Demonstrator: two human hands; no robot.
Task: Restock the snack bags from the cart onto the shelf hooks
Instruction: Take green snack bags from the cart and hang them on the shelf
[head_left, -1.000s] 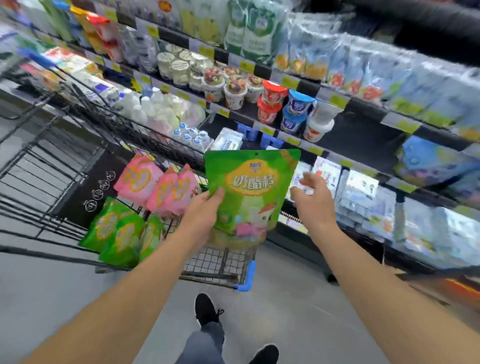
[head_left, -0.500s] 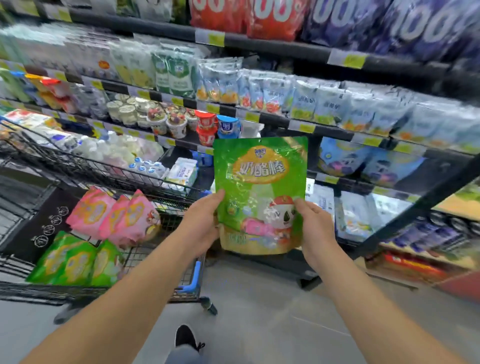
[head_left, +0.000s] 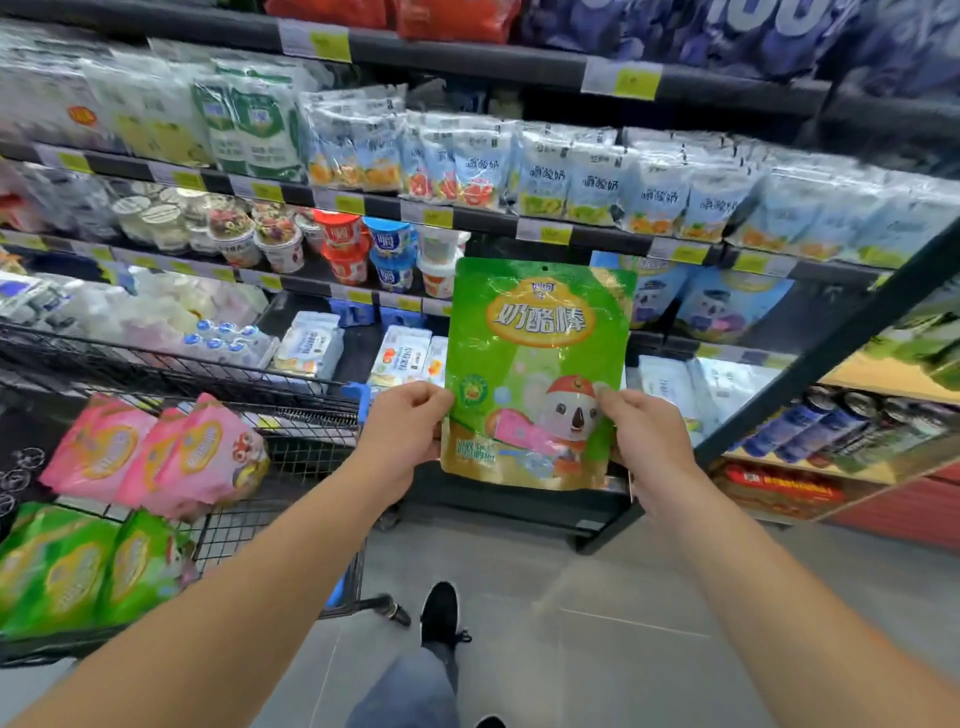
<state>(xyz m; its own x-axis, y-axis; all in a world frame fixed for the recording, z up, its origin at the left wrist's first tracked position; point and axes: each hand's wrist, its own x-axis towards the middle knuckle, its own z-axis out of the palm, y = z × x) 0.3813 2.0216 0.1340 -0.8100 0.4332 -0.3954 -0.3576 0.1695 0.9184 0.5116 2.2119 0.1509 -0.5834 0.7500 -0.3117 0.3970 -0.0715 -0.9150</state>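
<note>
Both of us grip: our left hand (head_left: 402, 434) and right hand (head_left: 647, 441) pinch the lower side edges of a glossy green plastic snack bag (head_left: 537, 364) with a cartoon koala, held upright between them before the black store shelf (head_left: 519, 223), right of the wire cart (head_left: 291, 457).
</note>
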